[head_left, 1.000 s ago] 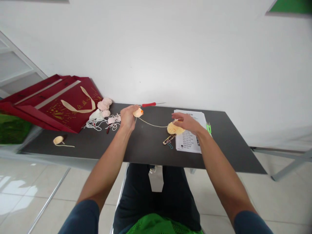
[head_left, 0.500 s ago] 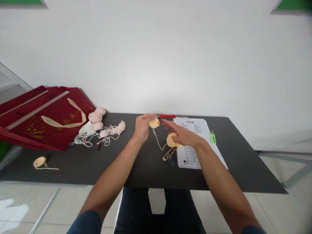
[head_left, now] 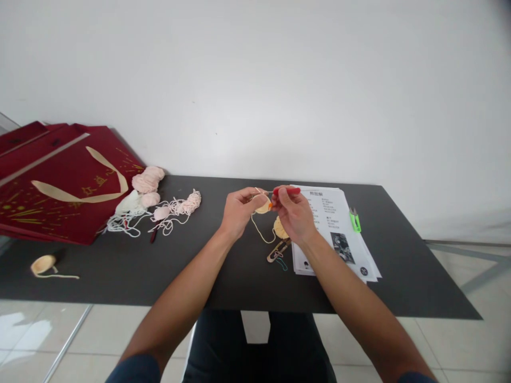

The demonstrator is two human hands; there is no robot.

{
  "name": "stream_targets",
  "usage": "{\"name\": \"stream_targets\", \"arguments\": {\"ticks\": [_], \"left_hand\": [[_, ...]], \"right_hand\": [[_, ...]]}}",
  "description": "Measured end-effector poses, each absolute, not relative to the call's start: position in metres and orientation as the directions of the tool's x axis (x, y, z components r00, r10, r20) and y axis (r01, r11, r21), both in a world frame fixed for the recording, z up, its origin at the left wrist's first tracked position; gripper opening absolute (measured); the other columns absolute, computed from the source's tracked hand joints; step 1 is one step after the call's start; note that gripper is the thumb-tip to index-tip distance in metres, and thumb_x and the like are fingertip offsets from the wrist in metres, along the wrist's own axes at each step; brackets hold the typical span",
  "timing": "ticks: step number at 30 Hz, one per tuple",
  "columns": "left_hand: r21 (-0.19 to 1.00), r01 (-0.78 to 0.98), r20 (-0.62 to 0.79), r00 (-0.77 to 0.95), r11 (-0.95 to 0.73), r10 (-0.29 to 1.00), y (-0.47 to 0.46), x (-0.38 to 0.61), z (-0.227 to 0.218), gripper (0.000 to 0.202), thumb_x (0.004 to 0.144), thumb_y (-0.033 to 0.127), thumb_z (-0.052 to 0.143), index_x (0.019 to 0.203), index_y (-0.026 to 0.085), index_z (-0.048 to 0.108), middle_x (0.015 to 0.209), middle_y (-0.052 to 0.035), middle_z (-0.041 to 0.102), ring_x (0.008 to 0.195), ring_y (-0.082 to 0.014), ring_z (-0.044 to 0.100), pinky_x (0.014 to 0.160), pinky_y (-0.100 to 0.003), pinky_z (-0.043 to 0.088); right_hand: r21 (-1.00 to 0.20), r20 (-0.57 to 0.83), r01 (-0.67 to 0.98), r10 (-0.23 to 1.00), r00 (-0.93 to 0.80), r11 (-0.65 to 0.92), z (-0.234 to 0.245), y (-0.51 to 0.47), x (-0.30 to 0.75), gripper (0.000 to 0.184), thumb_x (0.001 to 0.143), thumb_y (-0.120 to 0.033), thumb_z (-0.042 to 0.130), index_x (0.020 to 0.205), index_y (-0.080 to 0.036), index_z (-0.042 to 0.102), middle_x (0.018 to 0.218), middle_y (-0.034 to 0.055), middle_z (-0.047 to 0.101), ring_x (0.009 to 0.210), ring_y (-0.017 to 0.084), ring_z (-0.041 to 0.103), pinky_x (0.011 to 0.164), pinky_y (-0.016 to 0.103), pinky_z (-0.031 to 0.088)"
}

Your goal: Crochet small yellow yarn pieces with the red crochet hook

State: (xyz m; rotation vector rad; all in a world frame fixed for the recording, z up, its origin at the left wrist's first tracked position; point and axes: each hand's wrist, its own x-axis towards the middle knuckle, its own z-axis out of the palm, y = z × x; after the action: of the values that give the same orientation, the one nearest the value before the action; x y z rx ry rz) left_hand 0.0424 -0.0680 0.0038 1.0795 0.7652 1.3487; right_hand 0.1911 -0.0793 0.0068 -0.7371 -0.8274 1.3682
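My left hand [head_left: 238,211] is closed on a small cream crochet piece [head_left: 263,205] with an orange spot, held above the black table [head_left: 223,266]. My right hand [head_left: 294,213] pinches a red-handled crochet hook [head_left: 286,190], its metal tip pointing left at the piece. A cream yarn strand [head_left: 260,232] loops down from the piece to a yellow yarn ball [head_left: 279,230] on the table, partly hidden behind my right hand. The two hands are almost touching.
Printed paper sheets [head_left: 339,234] lie to the right with green snips [head_left: 355,219] beside them. A small clip with markers [head_left: 277,253] sits by the papers. Pink and white yarn [head_left: 155,205], red gift bags [head_left: 59,181] and a small cream crochet piece [head_left: 44,264] are at left.
My right hand left the yellow yarn ball, picked the red hook off the table and brought it to the crochet piece. My left hand stayed closed on the piece.
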Motion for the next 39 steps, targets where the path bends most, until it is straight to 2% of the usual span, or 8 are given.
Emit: {"name": "stream_targets", "arguments": {"ticks": [5,8,12,14,21,30,37,39], "left_hand": [[0.913,-0.378,0.194,0.074,-0.153,0.978,-0.073,0.042,0.004,0.010,0.072,0.018,0.084,0.081,0.019,0.082,0.094,-0.0022,0.070,0.085,-0.0129,0.064,0.076,-0.024,0.049],[0.913,-0.396,0.137,0.077,-0.096,0.988,-0.076,0.045,0.003,0.013,0.072,0.020,0.083,0.085,0.019,0.082,0.089,-0.0023,0.072,0.077,-0.0124,0.063,0.073,-0.025,0.050],[0.887,-0.461,0.053,0.023,-0.037,0.998,-0.080,0.051,0.001,0.035,0.070,0.018,0.084,0.105,0.022,0.081,0.077,0.0026,0.068,0.065,-0.0089,0.058,0.066,-0.023,0.047],[0.880,-0.475,0.040,0.003,-0.034,0.999,-0.082,0.054,0.001,0.040,0.068,0.017,0.084,0.107,0.022,0.081,0.076,0.0035,0.067,0.064,-0.0081,0.057,0.065,-0.023,0.046],[0.898,-0.440,0.013,0.002,-0.011,1.000,-0.086,0.055,0.001,0.020,0.066,0.015,0.082,0.086,0.019,0.083,0.073,-0.0005,0.073,0.062,-0.0109,0.060,0.062,-0.024,0.047],[0.886,-0.461,0.066,0.015,-0.051,0.998,-0.085,0.055,-0.004,0.012,0.072,0.020,0.080,0.083,0.020,0.083,0.081,-0.0015,0.069,0.068,-0.0111,0.060,0.065,-0.025,0.049],[0.892,-0.447,0.089,0.030,-0.066,0.996,-0.086,0.055,-0.004,0.012,0.072,0.023,0.083,0.085,0.020,0.082,0.093,-0.0032,0.069,0.076,-0.0117,0.063,0.068,-0.025,0.052],[0.888,-0.459,0.059,0.053,-0.028,0.997,-0.086,0.056,-0.003,0.018,0.073,0.024,0.083,0.090,0.020,0.082,0.088,-0.0027,0.070,0.074,-0.0121,0.063,0.067,-0.026,0.053]], "right_hand": [[-0.801,0.105,-0.586,0.992,0.065,0.123,0.005,-0.089,0.189,0.019,0.085,-0.041,0.081,0.087,-0.023,0.076,0.084,-0.0015,0.070,0.075,0.010,0.063,0.063,0.023,0.052],[-0.768,0.102,-0.630,0.993,0.051,0.111,0.000,-0.094,0.185,0.014,0.088,-0.039,0.079,0.092,-0.025,0.076,0.085,-0.0020,0.073,0.076,0.009,0.066,0.069,0.022,0.055],[-0.744,0.070,-0.663,0.996,0.046,0.083,-0.008,-0.101,0.182,0.016,0.087,-0.038,0.080,0.099,-0.028,0.077,0.091,-0.0024,0.077,0.081,0.010,0.070,0.072,0.022,0.058],[-0.743,0.057,-0.664,0.996,0.063,0.084,-0.009,-0.103,0.181,0.017,0.085,-0.038,0.083,0.097,-0.028,0.078,0.092,-0.0026,0.078,0.081,0.010,0.071,0.072,0.022,0.058],[-0.760,0.038,-0.645,0.996,0.084,0.083,-0.010,-0.106,0.183,0.016,0.083,-0.037,0.085,0.094,-0.027,0.079,0.091,-0.0026,0.079,0.078,0.009,0.068,0.072,0.022,0.058],[-0.759,-0.003,-0.649,0.997,0.076,0.047,-0.007,-0.108,0.182,0.021,0.079,-0.040,0.087,0.093,-0.028,0.078,0.090,-0.0037,0.077,0.076,0.009,0.066,0.071,0.022,0.058],[-0.771,-0.001,-0.635,0.997,0.076,0.047,-0.007,-0.107,0.183,0.019,0.081,-0.040,0.085,0.093,-0.028,0.077,0.091,-0.0037,0.076,0.076,0.009,0.067,0.071,0.023,0.058],[-0.779,-0.006,-0.625,0.997,0.079,0.045,-0.007,-0.108,0.183,0.020,0.081,-0.041,0.085,0.093,-0.028,0.077,0.090,-0.0034,0.076,0.076,0.009,0.066,0.072,0.025,0.059]]}}
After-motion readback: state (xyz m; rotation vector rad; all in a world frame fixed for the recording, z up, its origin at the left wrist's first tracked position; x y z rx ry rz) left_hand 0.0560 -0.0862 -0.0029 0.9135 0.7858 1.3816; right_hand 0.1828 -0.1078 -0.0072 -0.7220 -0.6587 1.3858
